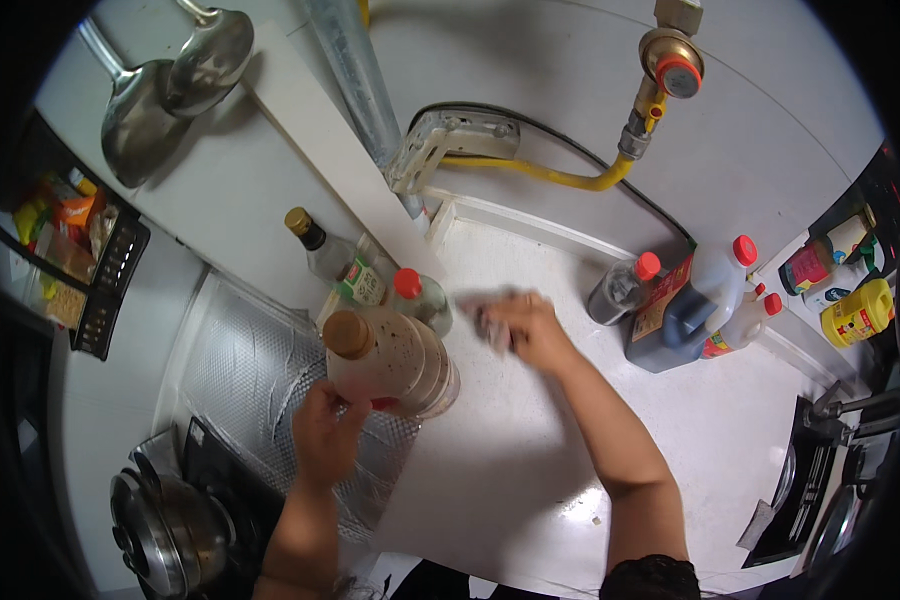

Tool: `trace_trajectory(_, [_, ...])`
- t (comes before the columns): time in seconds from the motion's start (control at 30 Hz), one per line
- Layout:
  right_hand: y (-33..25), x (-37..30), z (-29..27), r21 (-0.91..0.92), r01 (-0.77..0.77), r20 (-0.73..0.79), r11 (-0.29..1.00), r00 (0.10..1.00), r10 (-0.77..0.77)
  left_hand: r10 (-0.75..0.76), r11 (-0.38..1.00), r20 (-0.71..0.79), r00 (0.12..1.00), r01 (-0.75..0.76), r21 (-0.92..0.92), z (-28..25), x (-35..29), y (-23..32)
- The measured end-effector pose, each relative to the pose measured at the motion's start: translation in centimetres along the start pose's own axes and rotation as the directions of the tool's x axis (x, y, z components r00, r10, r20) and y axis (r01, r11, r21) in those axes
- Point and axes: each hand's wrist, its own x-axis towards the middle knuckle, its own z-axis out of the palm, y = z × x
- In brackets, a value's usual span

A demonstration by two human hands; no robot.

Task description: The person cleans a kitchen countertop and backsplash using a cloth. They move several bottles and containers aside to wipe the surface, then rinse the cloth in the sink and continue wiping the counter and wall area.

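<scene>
My left hand (327, 435) is closed on the near side of a large, cloudy plastic bottle (402, 372) with a brown cap. Dark specks dot that bottle, and a bit of red shows by my fingers. Blurred by motion, my right hand (535, 328) presses a crumpled greyish cloth (492, 330) against the white countertop (510, 470). Just behind the big bottle stands a smaller clear bottle (430, 303) with a red cap. Beside it, toward the back left, is a glass bottle (330, 258) with a gold cap and a green-and-white label.
At the right stand a dark bottle (615, 292) with a red cap and a large jug (685, 305) of dark liquid. A lidded pot (165, 530) sits on the stove, lower left. A yellow gas hose (560, 178) runs along the back wall. Ladles (145, 120) hang upper left.
</scene>
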Motion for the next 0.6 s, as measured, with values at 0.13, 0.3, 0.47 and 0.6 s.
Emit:
trace_trajectory(0.13, [3.8,1.1,2.8,-0.377,-0.275,0.005,0.885,0.954,0.298,0.009,1.0,0.032,0.999,-0.009,0.007,1.2,-0.2,0.5])
trace_trajectory(0.3, [-3.0,-3.8,3.4,-0.52,-0.136,0.135,0.843,0.962,0.239,0.05,0.993,0.037,0.998,-0.046,-0.107,0.6,-0.9,-1.1])
trace_trajectory(0.47, [-11.6,-13.3,2.3,-0.338,-0.012,0.286,0.941,0.951,0.115,0.083,0.981,0.057,0.995,-0.072,-0.181,1.2,-1.0,-1.3])
trace_trajectory(0.6, [-11.8,-13.5,0.2,-0.035,0.057,0.133,0.998,0.99,-0.052,0.1,0.988,0.011,0.995,-0.098,-0.119,1.9,-1.6,-0.8])
